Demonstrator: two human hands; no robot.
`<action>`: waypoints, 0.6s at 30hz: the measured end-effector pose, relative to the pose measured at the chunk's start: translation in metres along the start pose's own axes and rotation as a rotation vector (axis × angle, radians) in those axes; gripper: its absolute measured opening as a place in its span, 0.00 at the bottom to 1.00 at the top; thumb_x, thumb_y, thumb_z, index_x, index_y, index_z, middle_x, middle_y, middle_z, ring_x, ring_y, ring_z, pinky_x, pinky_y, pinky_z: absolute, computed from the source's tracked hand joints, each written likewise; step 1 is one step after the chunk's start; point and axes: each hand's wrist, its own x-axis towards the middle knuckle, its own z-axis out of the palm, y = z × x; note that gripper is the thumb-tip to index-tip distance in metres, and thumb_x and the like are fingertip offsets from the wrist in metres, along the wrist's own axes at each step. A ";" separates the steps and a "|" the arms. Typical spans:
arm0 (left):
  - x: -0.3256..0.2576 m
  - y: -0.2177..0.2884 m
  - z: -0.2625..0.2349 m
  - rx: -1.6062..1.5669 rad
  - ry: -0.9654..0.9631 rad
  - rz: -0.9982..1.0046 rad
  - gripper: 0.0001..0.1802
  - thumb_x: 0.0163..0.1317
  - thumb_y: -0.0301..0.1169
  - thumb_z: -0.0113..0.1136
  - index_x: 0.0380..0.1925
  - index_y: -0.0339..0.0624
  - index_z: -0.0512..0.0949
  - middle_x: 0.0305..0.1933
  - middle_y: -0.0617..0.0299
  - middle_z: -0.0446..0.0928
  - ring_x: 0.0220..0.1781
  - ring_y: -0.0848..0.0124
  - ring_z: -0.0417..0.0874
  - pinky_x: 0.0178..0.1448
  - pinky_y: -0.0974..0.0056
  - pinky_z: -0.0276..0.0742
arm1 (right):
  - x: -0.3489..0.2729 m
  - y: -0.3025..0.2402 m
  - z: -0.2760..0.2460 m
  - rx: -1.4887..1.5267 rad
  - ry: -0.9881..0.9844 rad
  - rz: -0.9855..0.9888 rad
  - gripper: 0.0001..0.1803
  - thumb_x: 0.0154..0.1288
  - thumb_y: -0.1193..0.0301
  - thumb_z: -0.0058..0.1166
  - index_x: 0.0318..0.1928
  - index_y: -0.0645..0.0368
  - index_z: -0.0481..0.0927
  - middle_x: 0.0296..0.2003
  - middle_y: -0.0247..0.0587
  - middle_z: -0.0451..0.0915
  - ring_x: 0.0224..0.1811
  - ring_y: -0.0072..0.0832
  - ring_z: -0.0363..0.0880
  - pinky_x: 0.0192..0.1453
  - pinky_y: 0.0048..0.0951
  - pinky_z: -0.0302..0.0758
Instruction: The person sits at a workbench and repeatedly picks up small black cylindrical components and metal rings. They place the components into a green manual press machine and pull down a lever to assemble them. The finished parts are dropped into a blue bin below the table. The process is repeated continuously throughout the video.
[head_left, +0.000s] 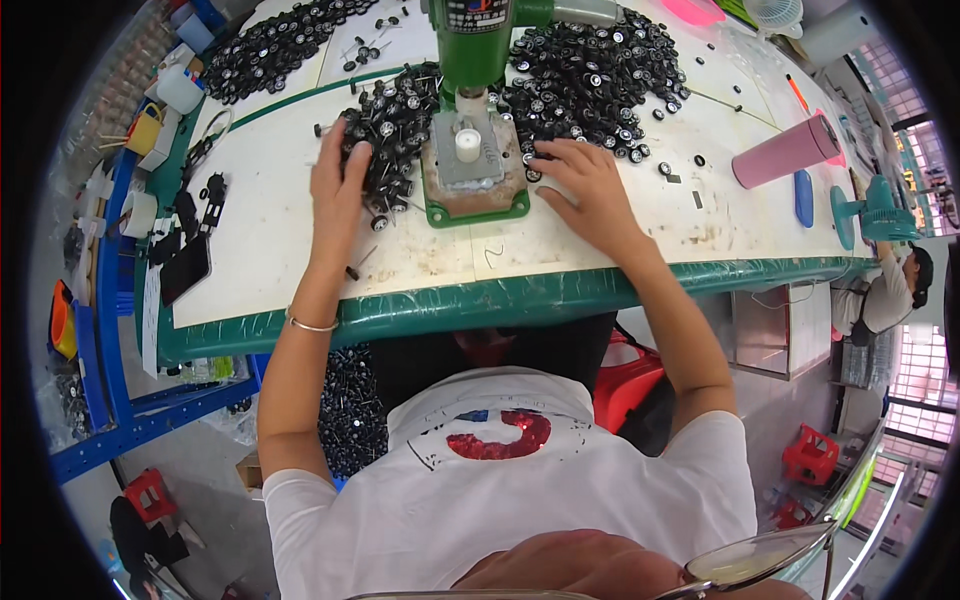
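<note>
A green bench press (475,50) stands on the white worktop in front of me. A small white round fixture (467,145) sits on the grey plate of its base (480,205). Left of the base lies a heap of black wheels with thin metal axles (388,120); my left hand (340,185) rests at its edge, thumb and fingers apart. On the right, a larger heap of small black wheels (590,85) spreads out. My right hand (590,190) reaches toward its near edge beside the base, fingers stretched out and thumb apart. I see nothing held in either hand.
A pink tumbler (785,152) lies on the right, near a blue case (803,198) and a teal fan (875,210). A dark phone (186,268) is at the left. Another wheel heap (270,55) lies far left. Green edging (420,308) borders the worktop.
</note>
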 end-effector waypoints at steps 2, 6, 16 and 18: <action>-0.009 0.015 -0.006 -0.015 -0.105 -0.057 0.32 0.68 0.42 0.51 0.66 0.36 0.62 0.68 0.45 0.64 0.71 0.54 0.62 0.72 0.58 0.55 | -0.003 -0.002 0.008 -0.041 0.001 0.014 0.12 0.57 0.72 0.61 0.43 0.55 0.82 0.48 0.34 0.79 0.54 0.37 0.73 0.60 0.40 0.67; -0.041 0.026 -0.035 0.172 -0.124 0.025 0.34 0.63 0.37 0.58 0.68 0.39 0.61 0.71 0.49 0.60 0.75 0.57 0.56 0.75 0.58 0.50 | -0.006 -0.001 0.006 -0.020 0.004 0.037 0.12 0.56 0.75 0.60 0.42 0.56 0.81 0.46 0.35 0.79 0.51 0.37 0.74 0.56 0.39 0.68; -0.077 0.040 -0.052 0.324 -0.149 0.049 0.17 0.50 0.29 0.71 0.43 0.43 0.83 0.52 0.58 0.77 0.52 0.61 0.74 0.56 0.60 0.68 | -0.002 -0.004 -0.001 -0.130 0.048 0.241 0.11 0.53 0.72 0.66 0.38 0.56 0.84 0.40 0.36 0.77 0.45 0.37 0.74 0.52 0.37 0.67; -0.080 0.042 -0.053 0.379 -0.185 0.022 0.15 0.51 0.28 0.70 0.41 0.43 0.84 0.46 0.60 0.78 0.47 0.62 0.76 0.51 0.60 0.69 | -0.001 -0.002 0.000 -0.127 0.034 0.287 0.09 0.52 0.72 0.66 0.36 0.56 0.84 0.37 0.36 0.77 0.41 0.36 0.74 0.47 0.35 0.69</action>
